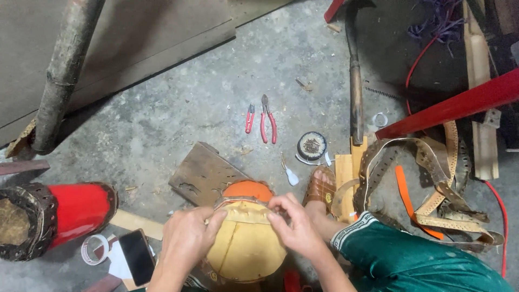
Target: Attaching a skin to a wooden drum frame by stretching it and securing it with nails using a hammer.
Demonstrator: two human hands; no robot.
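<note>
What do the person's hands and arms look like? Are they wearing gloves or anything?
No gloves. Both the left hand and the right hand are bare, and so are the forearms, with no sleeves showing. I can see no rings, watch or bracelets. The fingers have short nails.

From my remote seat I see red-handled pliers (267, 126) lying on the concrete floor (178, 103), a smaller red-handled tool (250, 118) just beside them; a round tin of small nails (312, 146) sits near a long dark wooden handle (355, 81); perforated leather straps (432, 184) pile at the right under a red bar (459, 104); a red drum (54, 216) lies at the left; a dark phone (137, 256) and a tape roll (94, 249) rest near it.
</note>
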